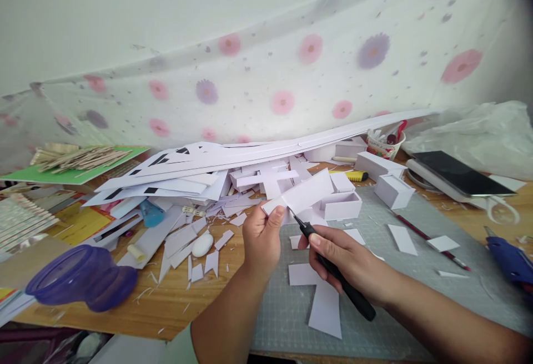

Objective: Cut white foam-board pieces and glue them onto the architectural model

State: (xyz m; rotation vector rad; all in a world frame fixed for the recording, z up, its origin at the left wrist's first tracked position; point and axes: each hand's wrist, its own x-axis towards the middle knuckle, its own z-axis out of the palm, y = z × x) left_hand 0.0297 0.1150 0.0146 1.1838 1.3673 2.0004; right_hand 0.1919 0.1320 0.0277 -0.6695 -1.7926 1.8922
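My left hand [262, 236] pinches a white card strip [310, 192] at its near end, thumb on top, and holds it tilted above the mat. In my right hand [337, 253] is a black-handled craft knife [345, 286], fingers wrapped round the handle. Its thin metal tip meets the card close to my left thumb; whether it cuts in, I cannot tell. Below my right hand, a T-shaped white card piece [325, 308] lies on the grey cutting mat [387, 319]. A small open white card box [343, 206] stands just behind the strip.
White card scraps [183, 242] and a purple container [83, 278] cover the left side. Large white sheets [200, 158] lie along the back. A pencil [433, 239], a blue glue gun [510, 256] and a phone [462, 172] sit to the right, near folded card pieces [393, 190].
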